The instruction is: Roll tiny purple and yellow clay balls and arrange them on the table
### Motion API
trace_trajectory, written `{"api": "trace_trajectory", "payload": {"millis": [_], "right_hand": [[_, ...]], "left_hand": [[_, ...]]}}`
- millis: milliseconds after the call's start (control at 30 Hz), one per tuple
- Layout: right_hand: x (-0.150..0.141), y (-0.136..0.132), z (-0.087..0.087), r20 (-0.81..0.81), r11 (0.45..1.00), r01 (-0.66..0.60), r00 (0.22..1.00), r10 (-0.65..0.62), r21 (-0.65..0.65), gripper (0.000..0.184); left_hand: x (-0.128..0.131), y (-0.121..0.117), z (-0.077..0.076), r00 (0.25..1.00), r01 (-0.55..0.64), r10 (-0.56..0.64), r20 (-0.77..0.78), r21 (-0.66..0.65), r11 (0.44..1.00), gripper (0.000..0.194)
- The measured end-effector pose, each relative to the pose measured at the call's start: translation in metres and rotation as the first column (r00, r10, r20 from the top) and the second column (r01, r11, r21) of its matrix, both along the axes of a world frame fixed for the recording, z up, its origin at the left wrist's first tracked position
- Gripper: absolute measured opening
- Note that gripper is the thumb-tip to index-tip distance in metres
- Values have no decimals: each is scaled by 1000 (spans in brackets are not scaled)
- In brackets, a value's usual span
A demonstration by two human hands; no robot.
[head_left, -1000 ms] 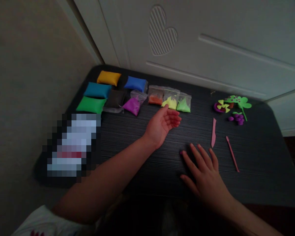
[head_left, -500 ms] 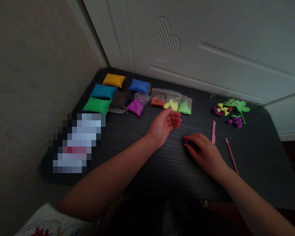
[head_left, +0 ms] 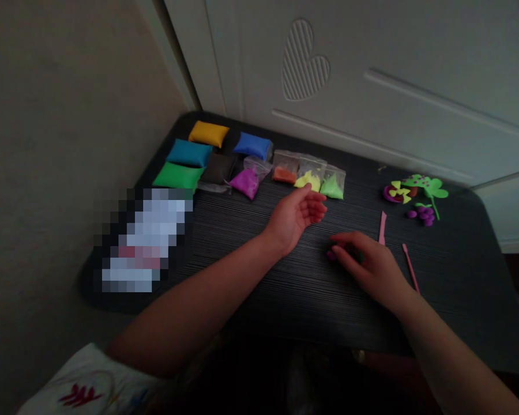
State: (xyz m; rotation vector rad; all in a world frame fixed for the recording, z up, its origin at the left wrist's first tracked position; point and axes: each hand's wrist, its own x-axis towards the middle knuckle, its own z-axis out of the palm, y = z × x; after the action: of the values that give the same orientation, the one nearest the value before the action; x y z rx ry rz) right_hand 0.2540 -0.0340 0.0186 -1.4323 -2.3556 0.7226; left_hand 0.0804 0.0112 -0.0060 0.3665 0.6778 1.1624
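Note:
My left hand (head_left: 296,219) hovers over the middle of the table, palm turned sideways. Its fingers are loosely curled and apart, and nothing is in it. Just beyond it lie small zip bags of yellow clay (head_left: 309,181), light green clay (head_left: 332,187) and orange clay (head_left: 284,173). My right hand (head_left: 363,256) rests low over the tabletop, thumb and forefinger close together at a small purple clay ball (head_left: 331,255). The ball shows at the thumb tip; the fingers partly hide it. Next to that hand lie a pink clay knife (head_left: 382,227) and a thin pink modelling tool (head_left: 410,268).
Purple clay grapes (head_left: 426,215), a purple clay bowl with yellow pieces (head_left: 392,195) and a green clay leaf shape (head_left: 435,187) lie at the right. Several coloured clay packs, one blue (head_left: 253,146), fill the back left. A blurred-out phone-like object (head_left: 149,239) is at the left edge.
The view has shifted slightly, so everything sits a little further right. At my right hand, the purple ball now shows below the thumb tip instead of between the fingertips. My left hand keeps its pose.

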Motion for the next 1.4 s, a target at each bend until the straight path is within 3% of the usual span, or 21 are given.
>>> {"api": "trace_trajectory", "payload": {"millis": [100,167,300,400,533,867,1100,1267,1400], "right_hand": [[-5,13,-2,-13,991,75,997,-74,114,18],[-11,21,-5,70,975,58,995,-74,213,21],[-25,37,-12,355,916,-176,934,40,360,32],[-29,49,-18,469,868,-274,882,55,414,37],[-29,53,-22,486,845,-284,873,33,453,38],[-43,24,-19,495,761,-420,856,150,495,32],[-41,28,-19,511,794,-362,857,75,489,31],[-46,19,-21,501,783,-437,845,188,443,32],[-43,27,-21,516,809,-358,853,80,466,33]], "left_hand": [[1,-1,0,999,-33,34,-30,22,999,31],[1,-3,-1,986,-111,124,-115,109,988,27],[-1,-6,2,868,-229,355,-347,355,906,25],[-4,-7,4,788,-261,433,-438,399,879,29],[-5,-6,6,755,-246,456,-472,440,863,30],[-4,-3,4,782,-292,449,-432,382,877,29],[-3,0,2,774,-289,451,-445,385,876,29],[-1,6,0,766,-290,445,-464,368,883,30],[-2,9,1,788,-305,437,-433,342,889,31]]}}
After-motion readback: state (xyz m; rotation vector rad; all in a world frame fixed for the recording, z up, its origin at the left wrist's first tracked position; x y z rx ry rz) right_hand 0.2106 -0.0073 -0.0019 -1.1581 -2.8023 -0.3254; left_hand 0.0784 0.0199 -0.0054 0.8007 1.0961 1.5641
